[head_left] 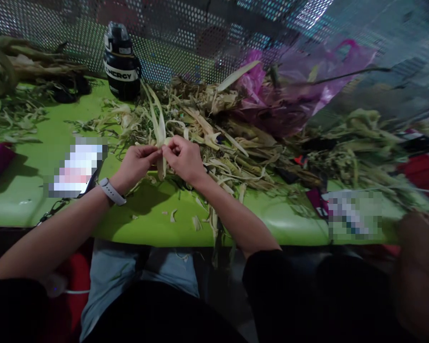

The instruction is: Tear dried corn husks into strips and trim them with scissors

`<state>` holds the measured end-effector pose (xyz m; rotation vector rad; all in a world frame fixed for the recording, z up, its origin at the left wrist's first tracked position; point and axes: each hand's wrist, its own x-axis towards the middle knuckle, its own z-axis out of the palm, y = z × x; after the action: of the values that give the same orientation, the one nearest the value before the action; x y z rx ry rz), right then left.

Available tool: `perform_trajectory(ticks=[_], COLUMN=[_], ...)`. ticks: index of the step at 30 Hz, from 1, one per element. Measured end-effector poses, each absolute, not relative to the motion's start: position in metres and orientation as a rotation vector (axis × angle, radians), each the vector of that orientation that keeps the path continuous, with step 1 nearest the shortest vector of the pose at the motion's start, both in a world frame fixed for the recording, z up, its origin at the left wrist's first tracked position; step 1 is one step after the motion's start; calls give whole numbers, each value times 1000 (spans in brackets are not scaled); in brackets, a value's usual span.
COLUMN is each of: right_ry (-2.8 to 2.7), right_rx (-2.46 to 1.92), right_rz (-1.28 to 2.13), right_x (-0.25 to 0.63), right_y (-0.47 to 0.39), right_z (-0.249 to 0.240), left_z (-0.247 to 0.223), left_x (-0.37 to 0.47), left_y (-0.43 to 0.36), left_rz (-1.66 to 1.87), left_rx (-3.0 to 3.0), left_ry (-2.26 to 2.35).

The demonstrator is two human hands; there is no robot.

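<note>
A pale leaf strip stands upright between my two hands, split into narrow ends at the top, its lower end hanging below my fingers. My left hand, with a white band on the wrist, pinches it from the left. From the right, my right hand pinches the same strip, fingers curled, its fingertips close to those of my left hand. Behind and to the right of both hands lies a heap of dry leaves and stalks on the green table.
A black bottle stands at the back by a perforated metal screen. A lit phone lies left of my left forearm. A pink plastic bag rests on the heap. Another person's arm is at the right edge.
</note>
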<state>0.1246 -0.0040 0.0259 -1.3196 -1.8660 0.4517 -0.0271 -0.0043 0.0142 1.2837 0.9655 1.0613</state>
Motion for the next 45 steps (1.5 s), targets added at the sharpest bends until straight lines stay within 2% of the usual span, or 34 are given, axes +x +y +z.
perform_trajectory(ticks=[5, 12, 21, 29, 39, 45], right_ry=[-1902, -1885, -2006, -1777, -1220, -1317], right_rx=[-1361, -1340, -1434, -1324, -1183, -1062], right_rz=[415, 559, 475, 579, 952, 1543], right_x=[125, 131, 133, 143, 144, 147], right_y=[-3, 1, 1, 6, 23, 10], right_z=[21, 21, 23, 19, 12, 32], left_z=[10, 5, 9, 7, 10, 10], left_x=[-25, -25, -27, -24, -24, -27], left_y=[-3, -2, -5, -5, -8, -8], left_rz=[1045, 984, 873, 855, 860, 831], left_rx=[1256, 1265, 1515, 1396, 1377, 1348], left_ry=[949, 898, 893, 782, 737, 690])
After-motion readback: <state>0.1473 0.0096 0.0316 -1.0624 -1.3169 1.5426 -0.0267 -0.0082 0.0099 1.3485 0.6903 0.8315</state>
